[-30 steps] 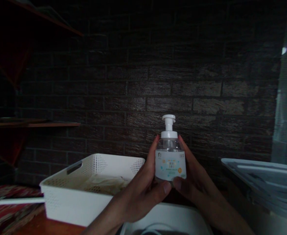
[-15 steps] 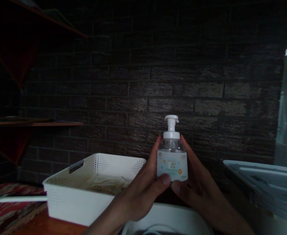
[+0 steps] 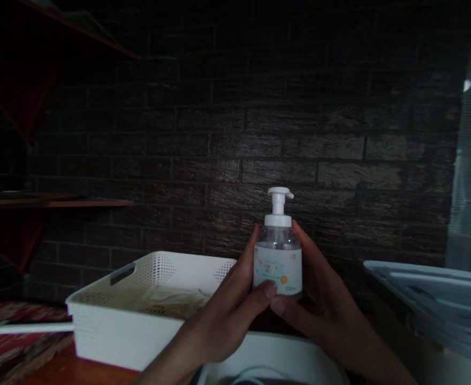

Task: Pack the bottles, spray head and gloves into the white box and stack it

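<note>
Upright between both my hands is a clear pump bottle (image 3: 278, 267) with a pale printed label and a white pump head, whose spout points right. My left hand (image 3: 235, 305) is wrapped round its left side, the thumb lying across the lower label. My right hand (image 3: 324, 305) grips the right side, its thumb near the bottle's base. The other fingers are mostly hidden behind the bottle. It is held up in front of the dark brick wall (image 3: 219, 139), above a white bin (image 3: 287, 350) that holds a pale, cord-like loop.
At left, a white perforated basket (image 3: 111, 337) holds pale, crumpled material on a reddish wooden surface (image 3: 83, 371). A red patterned cloth (image 3: 22, 342) and a white rod (image 3: 27, 328) lie beside it. A lidded container (image 3: 436, 289) stands right. Wooden shelves (image 3: 91, 203) jut from the left.
Both hands have turned the bottle slightly, so its label and spout now face a little differently. The bottle also sits slightly further left in view.
</note>
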The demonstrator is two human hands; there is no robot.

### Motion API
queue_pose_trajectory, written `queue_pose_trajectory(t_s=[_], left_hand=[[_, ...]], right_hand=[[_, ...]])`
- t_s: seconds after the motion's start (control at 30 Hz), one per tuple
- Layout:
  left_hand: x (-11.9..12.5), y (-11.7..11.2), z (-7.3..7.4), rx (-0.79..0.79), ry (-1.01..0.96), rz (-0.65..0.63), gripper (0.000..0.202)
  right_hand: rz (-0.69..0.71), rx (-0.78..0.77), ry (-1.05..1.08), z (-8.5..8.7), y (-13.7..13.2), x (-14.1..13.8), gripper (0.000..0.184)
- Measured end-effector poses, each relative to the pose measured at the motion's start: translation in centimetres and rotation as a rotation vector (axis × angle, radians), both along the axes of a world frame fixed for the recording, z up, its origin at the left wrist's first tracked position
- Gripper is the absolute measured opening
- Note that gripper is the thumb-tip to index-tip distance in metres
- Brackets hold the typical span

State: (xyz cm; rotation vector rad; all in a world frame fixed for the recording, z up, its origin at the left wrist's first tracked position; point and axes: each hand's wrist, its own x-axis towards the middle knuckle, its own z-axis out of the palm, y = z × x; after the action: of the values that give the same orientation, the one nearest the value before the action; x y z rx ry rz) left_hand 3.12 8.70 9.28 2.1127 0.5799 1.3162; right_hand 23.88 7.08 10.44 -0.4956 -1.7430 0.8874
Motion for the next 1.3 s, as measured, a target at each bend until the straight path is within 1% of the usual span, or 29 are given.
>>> queue_pose_trajectory(t_s=[0.1, 0.17, 0.27, 0.33, 0.37, 0.43, 0.53, 0.63, 0.73, 0.8, 0.87, 0.93, 1.0, 1.07, 1.13, 1.2, 1.3], left_hand=[[0.0, -0.2, 0.2, 0.007, -0.006, -0.012, 0.079], [0.0, -0.3, 0.4, 0.002, -0.017, -0.028, 0.082], [0.1, -0.5, 0.7, -0.027, -0.065, -0.102, 0.080], [0.1, -0.5, 0.7, -0.056, -0.107, -0.150, 0.078], [0.2, -0.5, 0.6, -0.070, -0.125, -0.153, 0.078], [0.4, -0.5, 0.3, -0.089, -0.155, -0.101, 0.077], [0.7, -0.4, -0.1, -0.067, -0.157, 0.031, 0.075], [1.2, -0.3, -0.2, -0.046, -0.128, 0.100, 0.077], [1.6, -0.2, 0.4, -0.072, -0.146, 0.086, 0.081], [1.9, -0.2, 0.9, -0.110, -0.169, 0.034, 0.079], [2.0, -0.2, 1.3, -0.159, -0.196, -0.024, 0.072], [2.2, -0.3, 1.5, -0.200, -0.229, -0.066, 0.066], [2.2, -0.3, 1.5, -0.218, -0.276, -0.095, 0.063], [2.3, -0.4, 1.4, -0.224, -0.326, -0.108, 0.061], [2.3, -0.4, 1.3, -0.232, -0.362, -0.111, 0.060], [2.3, -0.5, 1.4, -0.241, -0.370, -0.123, 0.059], [2.3, -0.7, 1.5, -0.245, -0.331, -0.121, 0.060]], right_hand=[[0.049, -0.041, -0.011, -0.1, -0.1, 0.3, 0.108], [0.091, -0.050, -0.014, -0.1, -0.2, 0.6, 0.106], [0.153, -0.043, -0.025, -0.2, -0.5, 0.8, 0.101], [0.171, -0.043, -0.014, -0.2, -0.6, 0.9, 0.099], [0.165, -0.041, -0.005, -0.2, -0.7, 0.8, 0.098], [0.108, -0.020, 0.004, -0.1, -0.7, 0.6, 0.097], [-0.012, 0.039, -0.037, 0.1, -0.5, 0.3, 0.098], [-0.068, 0.090, -0.082, 0.1, 0.0, 0.1, 0.101], [-0.148, 0.137, -0.126, -0.1, 0.6, 0.0, 0.106], [-0.217, 0.148, -0.151, -0.4, 0.8, 0.0, 0.112], [-0.243, 0.126, -0.147, -0.5, 0.9, -0.1, 0.116], [-0.206, 0.077, -0.106, -0.5, 0.8, -0.3, 0.119], [-0.121, 0.020, -0.054, -0.4, 0.5, -0.5, 0.118], [-0.034, -0.004, -0.020, -0.3, 0.3, -0.5, 0.113], [0.017, 0.002, -0.019, -0.3, 0.0, -0.4, 0.106], [0.032, 0.017, -0.031, -0.2, -0.1, -0.2, 0.104], [0.008, 0.026, -0.040, -0.1, 0.0, -0.1, 0.104]])
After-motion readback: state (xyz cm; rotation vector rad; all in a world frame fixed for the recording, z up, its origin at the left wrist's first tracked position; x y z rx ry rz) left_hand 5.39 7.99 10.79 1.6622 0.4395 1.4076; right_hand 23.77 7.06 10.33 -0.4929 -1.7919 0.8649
